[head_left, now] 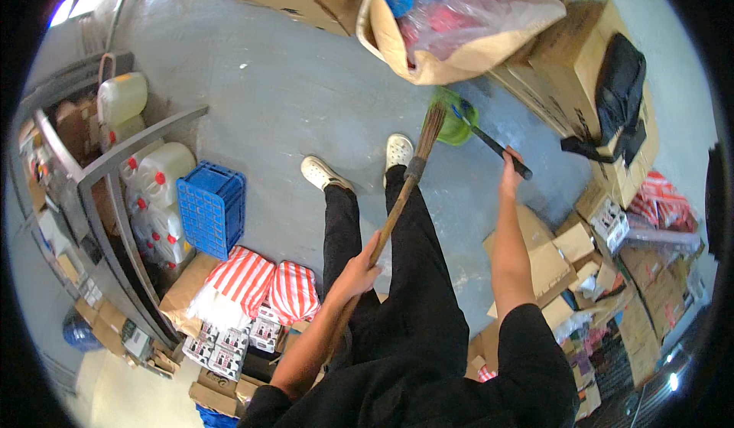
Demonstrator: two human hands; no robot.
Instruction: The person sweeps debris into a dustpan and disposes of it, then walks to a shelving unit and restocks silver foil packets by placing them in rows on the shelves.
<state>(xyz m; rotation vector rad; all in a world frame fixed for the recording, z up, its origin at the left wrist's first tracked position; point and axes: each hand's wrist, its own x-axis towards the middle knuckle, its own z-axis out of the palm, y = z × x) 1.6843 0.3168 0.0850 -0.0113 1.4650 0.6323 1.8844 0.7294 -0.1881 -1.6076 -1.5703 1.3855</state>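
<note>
My left hand [358, 275] is wrapped round the wooden handle of a broom [397, 202], which slants up and away across my legs. The broom's brown bristles [433, 124] reach the near left part of a green dustpan [456, 131] on the grey floor. In my right hand [511, 166] is the dustpan's long black handle [489, 142], gripped near its end. Whether any dirt lies in the pan, I cannot make out. Just beyond the dustpan stands a big tan sack [451, 68] stuffed with blue, pink and clear plastic.
A blue plastic crate [212, 208] stands at left beside several whitish jugs [166, 174] and a grey metal rack [115, 160]. Red-striped bags [238, 275] lie near left. Cardboard boxes [547, 263] crowd the right, with a black bag [620, 87] atop a large carton [573, 61].
</note>
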